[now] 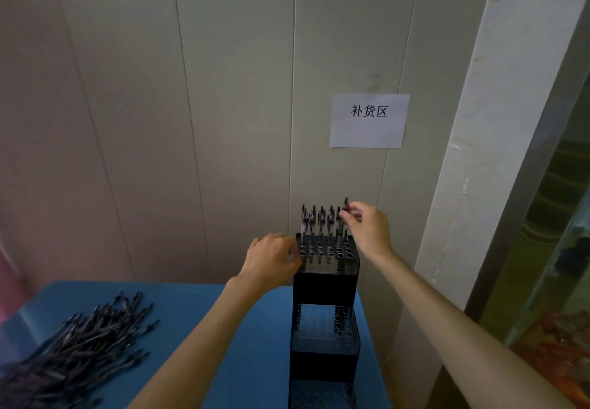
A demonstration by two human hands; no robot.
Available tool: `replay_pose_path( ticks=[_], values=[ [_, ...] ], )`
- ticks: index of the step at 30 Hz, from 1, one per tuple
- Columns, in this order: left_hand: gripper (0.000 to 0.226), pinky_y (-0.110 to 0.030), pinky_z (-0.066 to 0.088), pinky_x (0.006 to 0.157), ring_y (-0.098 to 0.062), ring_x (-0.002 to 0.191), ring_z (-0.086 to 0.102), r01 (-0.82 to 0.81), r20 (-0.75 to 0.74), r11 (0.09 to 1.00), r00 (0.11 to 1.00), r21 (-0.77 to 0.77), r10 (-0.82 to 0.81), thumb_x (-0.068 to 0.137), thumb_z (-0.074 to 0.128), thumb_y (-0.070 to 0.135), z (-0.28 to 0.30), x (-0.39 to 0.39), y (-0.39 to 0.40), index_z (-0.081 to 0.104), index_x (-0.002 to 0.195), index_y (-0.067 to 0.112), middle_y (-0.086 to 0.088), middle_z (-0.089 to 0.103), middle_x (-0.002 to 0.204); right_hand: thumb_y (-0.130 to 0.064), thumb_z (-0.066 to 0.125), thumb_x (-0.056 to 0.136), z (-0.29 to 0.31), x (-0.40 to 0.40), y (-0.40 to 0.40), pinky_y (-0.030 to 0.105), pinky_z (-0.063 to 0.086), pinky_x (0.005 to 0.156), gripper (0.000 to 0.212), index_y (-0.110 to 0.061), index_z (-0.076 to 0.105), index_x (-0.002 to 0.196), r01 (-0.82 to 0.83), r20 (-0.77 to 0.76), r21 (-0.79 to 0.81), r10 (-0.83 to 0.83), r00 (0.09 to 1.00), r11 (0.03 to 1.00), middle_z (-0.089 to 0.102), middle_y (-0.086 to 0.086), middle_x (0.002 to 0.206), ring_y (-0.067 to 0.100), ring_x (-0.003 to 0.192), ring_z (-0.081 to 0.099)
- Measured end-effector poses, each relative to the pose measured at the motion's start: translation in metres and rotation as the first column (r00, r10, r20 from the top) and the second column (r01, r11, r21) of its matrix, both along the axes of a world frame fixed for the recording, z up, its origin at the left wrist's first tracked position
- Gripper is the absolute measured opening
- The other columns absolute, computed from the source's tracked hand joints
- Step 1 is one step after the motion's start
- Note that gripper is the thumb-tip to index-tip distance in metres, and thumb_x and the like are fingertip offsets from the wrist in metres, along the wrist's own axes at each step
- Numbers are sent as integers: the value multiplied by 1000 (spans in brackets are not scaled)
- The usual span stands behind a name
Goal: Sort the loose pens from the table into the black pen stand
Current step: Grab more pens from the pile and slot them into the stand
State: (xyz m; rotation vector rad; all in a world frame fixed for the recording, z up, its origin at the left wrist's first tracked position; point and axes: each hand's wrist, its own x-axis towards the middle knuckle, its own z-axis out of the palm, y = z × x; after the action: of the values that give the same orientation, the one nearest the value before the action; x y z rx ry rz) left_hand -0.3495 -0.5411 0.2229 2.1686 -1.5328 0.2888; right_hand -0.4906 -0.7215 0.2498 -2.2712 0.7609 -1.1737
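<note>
A tall black stepped pen stand (324, 287) stands on the blue table (255, 344) near the wall. Several dark pens (319, 226) stand upright in the back holes of its top tier. My right hand (367, 230) pinches the cap end of one upright pen (344, 206) at the top tier's back right. My left hand (274, 258) grips the stand's top left corner with curled fingers. A big heap of loose dark pens (79, 344) lies at the table's left front.
The wall stands close behind the stand, with a paper sign (369, 121) on it. A white pillar (479, 185) and a glass-fronted cabinet (558, 281) rise at the right. The stand's lower tiers (322, 325) show open holes.
</note>
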Motion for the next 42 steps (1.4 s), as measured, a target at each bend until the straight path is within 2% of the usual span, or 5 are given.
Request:
replay_pose_path(
  ticks=[9,14,20,31,42],
  values=[
    [14,-33,44,78,-15,85,58,-7,-9,1000,1000,24,7,92,56,31,-1,1,0,67,95,23,6,63,92,-19,67,94,-21,-3,3,22,55,71,16,-5,71,101,-11,-194,-2,10,981,1000,75,7,96,15,75,69],
    [13,-31,40,76,-14,84,58,-11,-8,1000,1000,20,11,93,56,30,-2,-2,1,67,95,23,7,63,92,-19,70,91,-23,-5,3,29,59,81,16,-6,73,102,-17,-204,20,21,979,1000,75,5,93,13,78,68],
    [13,-31,38,72,-16,82,58,-50,-17,999,999,8,50,92,55,29,0,-2,8,66,92,21,6,63,90,-14,69,93,-23,-16,14,4,44,68,14,-7,72,105,8,-161,-16,-10,987,1000,74,2,95,6,75,61],
    [26,-36,46,82,-20,98,61,-173,-40,984,984,37,174,94,54,39,-5,-7,65,64,115,27,7,66,109,-19,68,93,-41,-7,70,23,58,76,8,-20,73,99,-225,-225,-38,211,951,974,70,-11,88,-1,77,63],
    [35,-41,47,89,-21,105,60,-362,-28,922,929,137,369,101,48,44,-25,23,179,59,130,26,6,61,124,-29,65,95,-66,57,168,24,48,80,22,-20,68,114,-423,-367,-23,386,846,906,64,-4,105,11,94,60]
  ],
)
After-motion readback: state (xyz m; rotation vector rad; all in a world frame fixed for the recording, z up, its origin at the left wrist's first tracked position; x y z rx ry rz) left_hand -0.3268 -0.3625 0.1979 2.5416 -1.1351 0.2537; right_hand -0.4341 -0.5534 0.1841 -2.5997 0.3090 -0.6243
